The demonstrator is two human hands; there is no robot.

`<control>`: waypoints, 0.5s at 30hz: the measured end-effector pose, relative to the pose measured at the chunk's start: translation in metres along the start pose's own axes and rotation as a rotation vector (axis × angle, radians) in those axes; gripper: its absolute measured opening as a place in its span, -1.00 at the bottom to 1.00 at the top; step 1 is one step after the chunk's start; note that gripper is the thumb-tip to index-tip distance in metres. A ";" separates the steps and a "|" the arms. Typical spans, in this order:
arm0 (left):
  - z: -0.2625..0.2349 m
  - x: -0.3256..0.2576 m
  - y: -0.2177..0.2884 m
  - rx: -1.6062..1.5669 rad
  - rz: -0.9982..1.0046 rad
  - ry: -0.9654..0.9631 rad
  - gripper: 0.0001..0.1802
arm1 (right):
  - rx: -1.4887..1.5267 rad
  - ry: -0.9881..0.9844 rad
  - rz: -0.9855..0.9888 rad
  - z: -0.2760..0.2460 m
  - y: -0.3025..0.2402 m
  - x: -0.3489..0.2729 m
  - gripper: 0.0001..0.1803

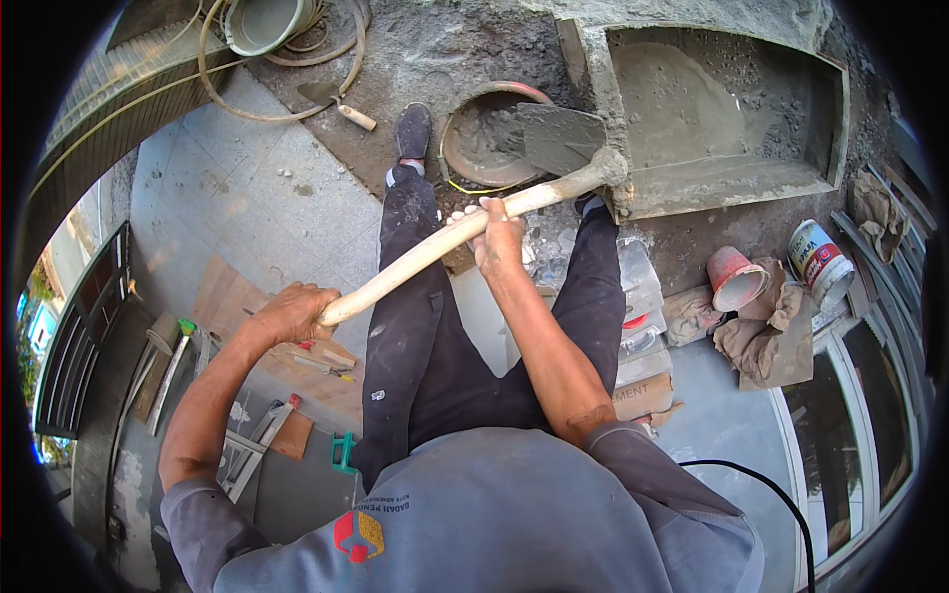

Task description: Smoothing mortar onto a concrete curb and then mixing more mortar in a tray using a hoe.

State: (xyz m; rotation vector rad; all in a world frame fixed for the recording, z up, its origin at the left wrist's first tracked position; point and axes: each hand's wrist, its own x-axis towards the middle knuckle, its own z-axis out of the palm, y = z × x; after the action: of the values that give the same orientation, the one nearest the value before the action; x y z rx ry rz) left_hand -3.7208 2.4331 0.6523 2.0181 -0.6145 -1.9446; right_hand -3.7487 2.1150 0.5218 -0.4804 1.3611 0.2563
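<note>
A hoe with a pale wooden handle (415,259) slants across my legs. My left hand (295,313) is closed round the handle's near end. Farther up the shaft, my right hand (497,237) grips it, fingers wrapped over the wood. The mortar-smeared hoe blade (563,138) hangs at the right side of a round bucket (447,148) that holds grey mortar. Whether the blade touches the bucket cannot be made out. Just right of the hoe head stands a rectangular mixing trough (732,198) with wet grey mortar inside.
A trowel (341,107) lies on the ground left of my foot, near a coiled hose (358,49) and a pale bucket (232,30). To the right are a red bucket (727,272), a paint pail (820,262) and crumpled paper (751,346). Cardboard (326,381) lies at left.
</note>
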 end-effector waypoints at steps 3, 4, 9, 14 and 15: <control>0.004 -0.008 0.002 0.007 -0.014 -0.046 -0.61 | -0.035 0.011 -0.012 -0.003 -0.013 -0.027 -0.84; 0.001 -0.012 0.013 0.016 -0.005 -0.046 -0.61 | -0.057 0.026 -0.019 -0.006 -0.024 -0.038 -0.85; -0.031 -0.029 0.143 -0.120 0.204 -0.065 -0.60 | -0.011 -0.139 -0.067 -0.040 -0.114 -0.083 -0.87; -0.034 0.019 0.285 -0.271 0.290 -0.070 -0.42 | -0.066 -0.269 -0.113 -0.072 -0.242 -0.059 -0.85; -0.028 0.037 0.310 -0.264 0.307 -0.048 -0.39 | -0.088 -0.310 -0.111 -0.076 -0.266 -0.049 -0.84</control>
State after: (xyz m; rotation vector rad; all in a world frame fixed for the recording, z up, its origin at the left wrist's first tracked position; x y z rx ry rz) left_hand -3.7277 2.1418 0.7684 1.6179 -0.6025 -1.7894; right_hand -3.7061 1.8513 0.6071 -0.5631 1.0207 0.2882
